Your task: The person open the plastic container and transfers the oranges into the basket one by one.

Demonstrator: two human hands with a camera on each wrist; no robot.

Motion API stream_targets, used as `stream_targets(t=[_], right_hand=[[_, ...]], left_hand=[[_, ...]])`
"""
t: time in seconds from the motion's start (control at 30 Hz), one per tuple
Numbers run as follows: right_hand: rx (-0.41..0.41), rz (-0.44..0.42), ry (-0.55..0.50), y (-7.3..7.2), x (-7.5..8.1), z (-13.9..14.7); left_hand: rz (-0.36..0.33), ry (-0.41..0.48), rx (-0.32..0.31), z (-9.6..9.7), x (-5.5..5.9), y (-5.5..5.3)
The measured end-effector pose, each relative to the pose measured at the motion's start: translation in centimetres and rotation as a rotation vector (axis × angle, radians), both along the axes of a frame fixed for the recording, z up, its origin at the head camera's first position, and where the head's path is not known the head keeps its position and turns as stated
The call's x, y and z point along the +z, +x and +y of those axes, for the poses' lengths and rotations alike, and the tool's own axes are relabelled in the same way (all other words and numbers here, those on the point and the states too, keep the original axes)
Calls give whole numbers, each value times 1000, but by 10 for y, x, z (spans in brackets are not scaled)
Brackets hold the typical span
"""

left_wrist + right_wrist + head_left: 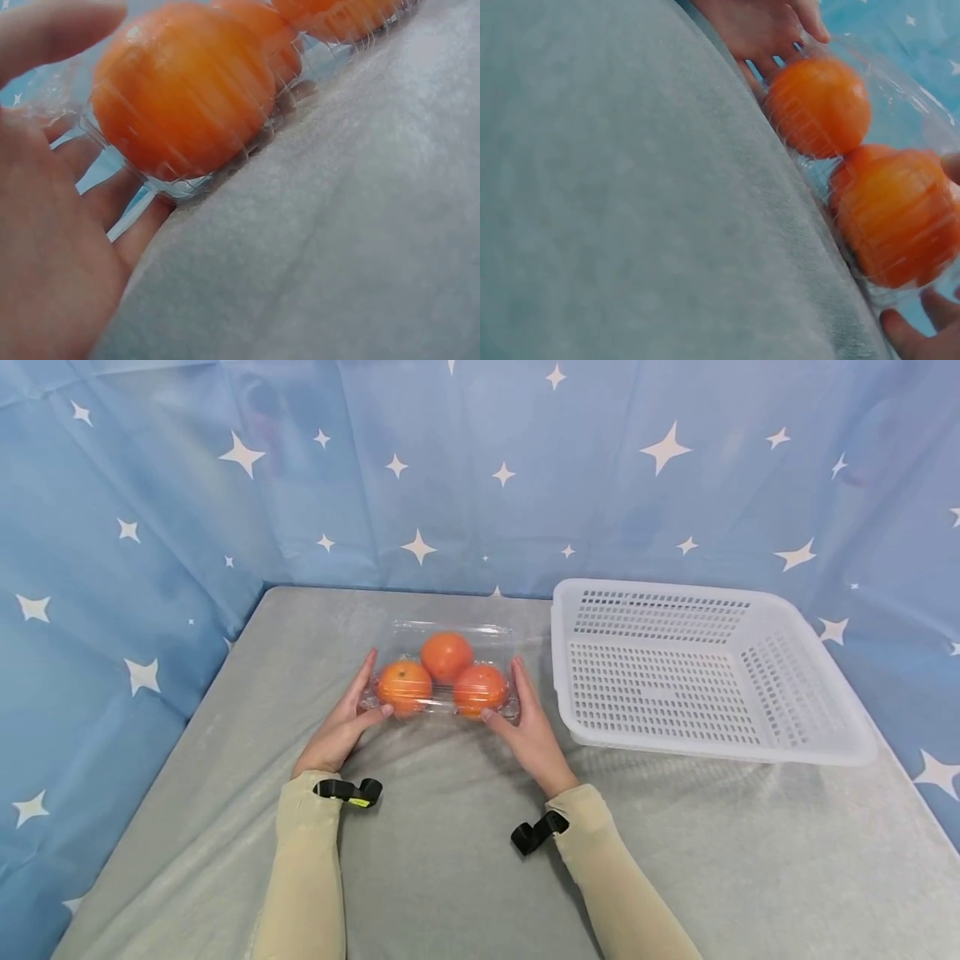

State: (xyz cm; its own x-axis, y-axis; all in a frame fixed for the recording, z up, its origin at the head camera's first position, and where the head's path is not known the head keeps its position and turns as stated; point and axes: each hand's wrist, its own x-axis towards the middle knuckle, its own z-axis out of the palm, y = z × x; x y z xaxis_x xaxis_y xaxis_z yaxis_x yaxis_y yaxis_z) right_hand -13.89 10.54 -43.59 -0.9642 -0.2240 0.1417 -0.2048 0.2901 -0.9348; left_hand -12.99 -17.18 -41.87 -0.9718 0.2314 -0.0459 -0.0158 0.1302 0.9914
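Note:
Three oranges sit in a clear plastic fruit box on the grey cloth: one at the back, one front left and one front right. My left hand holds the box's left end, thumb at the front corner and fingers along the side. At the opposite end my right hand grips it the same way, its thumb by the front right orange. Seen from the left wrist, clear plastic covers the nearest orange, and the fingers spread along the box's lower edge.
A white perforated plastic basket stands to the right of the box, near the table's back edge. Blue curtains with white stars hang behind and at the left. Wrinkled grey cloth covers the table. Both wrists wear black camera straps.

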Motion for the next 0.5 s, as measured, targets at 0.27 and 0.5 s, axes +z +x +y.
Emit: stream_targets(t=[0.27,0.5], right_hand=[[-33,58,133,-2,-7,-2],[-79,93,227,-1,-2,-5]], left_hand=[[-15,-2,5,1,0,2],[-4,20,0,1,2,2]])
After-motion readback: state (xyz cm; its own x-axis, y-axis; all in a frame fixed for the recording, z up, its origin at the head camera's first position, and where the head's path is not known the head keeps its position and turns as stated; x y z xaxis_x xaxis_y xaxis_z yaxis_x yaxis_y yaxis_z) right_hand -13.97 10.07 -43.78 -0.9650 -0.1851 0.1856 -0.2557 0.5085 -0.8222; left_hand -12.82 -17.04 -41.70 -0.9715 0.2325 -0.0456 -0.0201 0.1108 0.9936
